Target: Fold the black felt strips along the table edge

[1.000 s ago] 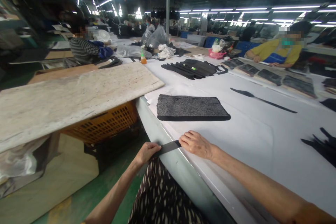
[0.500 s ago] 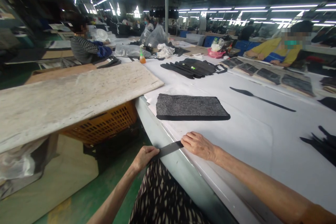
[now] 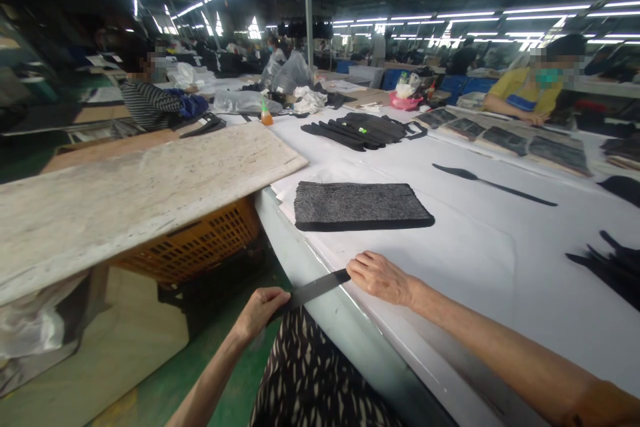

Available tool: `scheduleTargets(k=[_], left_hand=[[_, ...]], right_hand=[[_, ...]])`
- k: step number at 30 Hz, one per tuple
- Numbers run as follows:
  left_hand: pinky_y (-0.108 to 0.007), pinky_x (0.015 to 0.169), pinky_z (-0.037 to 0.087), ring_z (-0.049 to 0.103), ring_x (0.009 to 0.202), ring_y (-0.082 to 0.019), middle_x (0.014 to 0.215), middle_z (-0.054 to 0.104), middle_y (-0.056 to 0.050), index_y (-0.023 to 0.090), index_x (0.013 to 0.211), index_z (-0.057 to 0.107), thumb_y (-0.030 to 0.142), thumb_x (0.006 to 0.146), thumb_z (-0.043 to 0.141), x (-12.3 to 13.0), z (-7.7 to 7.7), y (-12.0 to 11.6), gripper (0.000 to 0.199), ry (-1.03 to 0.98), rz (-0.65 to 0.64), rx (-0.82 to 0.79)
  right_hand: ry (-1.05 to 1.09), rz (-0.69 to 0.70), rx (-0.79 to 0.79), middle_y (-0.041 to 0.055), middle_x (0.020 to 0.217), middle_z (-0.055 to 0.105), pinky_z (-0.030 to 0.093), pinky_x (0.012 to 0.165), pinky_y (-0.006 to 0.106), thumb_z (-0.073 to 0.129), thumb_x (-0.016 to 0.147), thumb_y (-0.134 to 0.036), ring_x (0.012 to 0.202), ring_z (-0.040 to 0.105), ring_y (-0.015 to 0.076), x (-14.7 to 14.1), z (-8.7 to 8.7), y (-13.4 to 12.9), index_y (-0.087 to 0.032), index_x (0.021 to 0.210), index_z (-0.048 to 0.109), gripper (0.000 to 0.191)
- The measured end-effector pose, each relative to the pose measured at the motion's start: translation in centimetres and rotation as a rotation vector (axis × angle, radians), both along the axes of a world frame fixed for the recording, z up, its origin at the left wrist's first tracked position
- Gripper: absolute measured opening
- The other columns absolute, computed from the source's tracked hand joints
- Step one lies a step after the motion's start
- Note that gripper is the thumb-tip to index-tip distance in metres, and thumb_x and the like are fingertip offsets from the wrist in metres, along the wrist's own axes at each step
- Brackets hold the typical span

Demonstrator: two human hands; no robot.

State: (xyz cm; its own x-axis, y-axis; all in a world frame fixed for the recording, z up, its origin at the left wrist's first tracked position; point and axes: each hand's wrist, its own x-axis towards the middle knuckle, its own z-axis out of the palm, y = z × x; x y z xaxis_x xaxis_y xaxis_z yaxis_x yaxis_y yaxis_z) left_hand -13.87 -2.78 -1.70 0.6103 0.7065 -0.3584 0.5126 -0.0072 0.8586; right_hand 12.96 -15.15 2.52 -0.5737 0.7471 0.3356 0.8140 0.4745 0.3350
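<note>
The left hand [image 3: 263, 310] and right hand [image 3: 381, 277] are pinching a black strip [image 3: 320, 287]; a gray pile [image 3: 361, 204] is lying just past the right hand's grip.

Low at the centre of the frame, the strip [image 3: 320, 287] runs across the table [image 3: 465, 327] edge between my left hand [image 3: 263, 312], out past that edge, and my right hand [image 3: 380, 278], over the tabletop. Beyond them, mid-frame, lies a fabric stack [image 3: 363, 205]; behind it, a fanned row of pieces [image 3: 357, 131]. A long piece [image 3: 493, 185] lies to the stack's right, more cut pieces [image 3: 607, 273] at the right edge. Left of frame, a board [image 3: 150, 193] stretches above a crate [image 3: 200, 240]. One person [image 3: 150, 103] sits upper left, another [image 3: 520, 97] upper right.
</note>
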Motion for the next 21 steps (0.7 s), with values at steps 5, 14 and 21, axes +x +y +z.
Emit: scheduleTargets(k=[5,14,21], left_hand=[[-0.025,0.049,0.019,0.028,0.054,-0.011,0.053,0.033,0.005,0.017,0.053,0.049,0.065,0.065,0.056,-0.6,0.1,-0.3,0.050,-0.001,0.009,0.019],[-0.025,0.051,0.022,0.029,0.056,-0.012,0.055,0.034,0.004,0.016,0.056,0.051,0.059,0.071,0.052,0.2,2.7,-1.7,0.046,-0.021,-0.060,0.042],[-0.025,0.054,0.031,0.038,0.055,-0.012,0.053,0.045,0.003,0.016,0.057,0.065,0.044,0.072,0.059,3.5,5.6,-4.1,0.032,-0.122,-0.120,0.144]], right_hand=[[0.009,-0.106,-0.034,0.0047,0.078,0.053,0.038,0.062,0.030,0.040,0.085,0.004,0.071,0.045,0.0171,1.3,0.0,-1.5,-0.014,0.079,0.056,0.025],[0.695,-0.468,-0.212,0.0004,0.092,0.059,0.043,0.070,0.021,0.038,0.078,0.007,0.079,0.055,0.0112,-0.9,2.0,-2.2,-0.019,0.092,0.058,0.036],[0.779,-0.327,-0.549,-0.0028,0.075,0.062,0.041,0.064,0.021,0.055,0.079,-0.013,0.071,0.058,0.0133,-6.3,2.1,-0.1,-0.022,0.069,0.057,0.013]])
